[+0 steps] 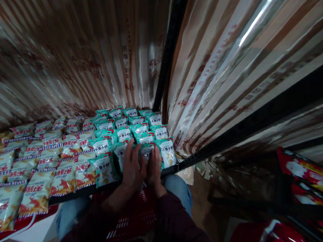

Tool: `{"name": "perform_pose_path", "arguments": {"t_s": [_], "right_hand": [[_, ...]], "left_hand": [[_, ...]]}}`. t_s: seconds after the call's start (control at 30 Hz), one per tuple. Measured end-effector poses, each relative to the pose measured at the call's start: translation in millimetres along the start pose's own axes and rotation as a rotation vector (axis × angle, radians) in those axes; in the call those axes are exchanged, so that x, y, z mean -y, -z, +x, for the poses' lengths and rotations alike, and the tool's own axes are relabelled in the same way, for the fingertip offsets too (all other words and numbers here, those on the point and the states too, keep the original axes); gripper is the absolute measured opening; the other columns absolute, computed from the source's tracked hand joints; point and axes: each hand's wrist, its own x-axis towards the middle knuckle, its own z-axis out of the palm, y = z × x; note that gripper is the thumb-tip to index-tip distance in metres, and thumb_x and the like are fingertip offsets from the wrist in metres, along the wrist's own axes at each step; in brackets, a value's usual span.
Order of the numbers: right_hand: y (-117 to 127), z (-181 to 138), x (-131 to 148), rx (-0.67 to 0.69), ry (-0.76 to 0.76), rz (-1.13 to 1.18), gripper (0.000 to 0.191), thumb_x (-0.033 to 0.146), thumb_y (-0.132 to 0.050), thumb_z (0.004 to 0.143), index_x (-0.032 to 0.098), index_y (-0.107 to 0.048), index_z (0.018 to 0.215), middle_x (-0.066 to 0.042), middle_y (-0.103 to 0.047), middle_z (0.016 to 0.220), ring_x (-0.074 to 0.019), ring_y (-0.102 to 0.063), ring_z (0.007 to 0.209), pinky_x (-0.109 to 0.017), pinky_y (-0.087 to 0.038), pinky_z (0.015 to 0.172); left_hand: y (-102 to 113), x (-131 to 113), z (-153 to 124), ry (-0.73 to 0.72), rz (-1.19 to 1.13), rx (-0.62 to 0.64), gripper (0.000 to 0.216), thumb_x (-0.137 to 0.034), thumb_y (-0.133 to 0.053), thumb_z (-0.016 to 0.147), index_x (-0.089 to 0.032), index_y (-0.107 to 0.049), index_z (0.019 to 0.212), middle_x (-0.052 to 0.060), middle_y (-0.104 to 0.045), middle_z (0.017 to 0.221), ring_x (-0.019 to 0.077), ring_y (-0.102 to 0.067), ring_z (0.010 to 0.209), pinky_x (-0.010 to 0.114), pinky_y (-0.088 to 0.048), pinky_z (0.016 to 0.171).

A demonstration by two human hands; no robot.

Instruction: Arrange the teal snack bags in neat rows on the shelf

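Small green-and-white snack bags point(103, 167) stand in tight rows on the shelf in front of me. In the front row, one green snack bag point(146, 151) sits between my two hands, pressed from both sides. My left hand point(132, 166) lies against its left side, fingers pointing forward, also covering part of the neighbouring bag point(120, 152). My right hand point(154, 167) is against its right side, fingers close together. The lower part of the bag is hidden behind my hands. Just right of my right hand stands another green bag point(167, 152).
Rows of white-and-orange snack bags point(63, 177) fill the shelf to the left. A black shelf rail point(198, 156) runs off to the right. Below my arms is a red plastic basket point(130, 216). Striped printed curtains point(111, 54) hang behind; red packs point(308, 173) lie at right.
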Motion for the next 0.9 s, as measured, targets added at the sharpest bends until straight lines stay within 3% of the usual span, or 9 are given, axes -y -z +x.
{"name": "perform_pose_path", "arguments": {"t_s": [0.1,0.23,0.47,0.63,0.9], "right_hand": [[1,-2,-3,-0.017,0.006,-0.024,0.066,0.035,-0.035,0.098,0.021,0.001,0.152,-0.016,-0.019,0.157,-0.0281,-0.020,0.144,-0.057,-0.038,0.106],[4,-3,-9,-0.045,0.058,-0.022,0.063,0.034,-0.037,0.099,0.021,-0.006,0.152,-0.016,-0.024,0.155,-0.0250,-0.022,0.144,-0.051,-0.038,0.108],[11,-5,-15,0.103,0.034,-0.007,0.057,0.029,-0.035,0.100,0.024,-0.013,0.152,-0.012,-0.030,0.154,-0.0215,-0.018,0.147,-0.050,-0.035,0.111],[17,-8,-11,0.056,0.068,-0.001,0.058,0.022,-0.035,0.099,0.020,-0.011,0.152,-0.014,-0.028,0.155,-0.0221,-0.016,0.147,-0.051,-0.036,0.111],[46,-9,-8,0.004,0.048,-0.095,0.052,0.013,-0.031,0.097,0.019,-0.029,0.148,-0.014,-0.029,0.154,-0.0253,-0.016,0.147,-0.055,-0.029,0.112]], "left_hand": [[-12,-5,-55,0.145,-0.074,0.036,0.044,-0.026,-0.039,0.095,-0.017,-0.038,0.138,0.017,-0.034,0.150,0.0243,-0.032,0.140,0.045,-0.037,0.111],[-28,-3,-86,0.295,-0.203,0.153,0.052,-0.035,-0.032,0.096,-0.016,-0.029,0.145,0.017,-0.028,0.154,0.0234,-0.029,0.142,0.046,-0.033,0.113],[-38,2,-88,0.345,-0.302,0.174,0.054,-0.042,-0.028,0.097,-0.017,-0.032,0.144,0.015,-0.025,0.156,0.0218,-0.027,0.143,0.043,-0.027,0.116],[-42,3,-89,0.322,-0.274,0.173,0.053,-0.038,-0.028,0.097,-0.013,-0.033,0.144,0.017,-0.026,0.155,0.0235,-0.026,0.144,0.045,-0.026,0.117],[-55,5,-98,0.241,-0.183,0.097,0.057,-0.019,-0.032,0.094,-0.014,-0.018,0.149,0.020,-0.019,0.156,0.0269,-0.017,0.146,0.053,-0.026,0.116]]}}
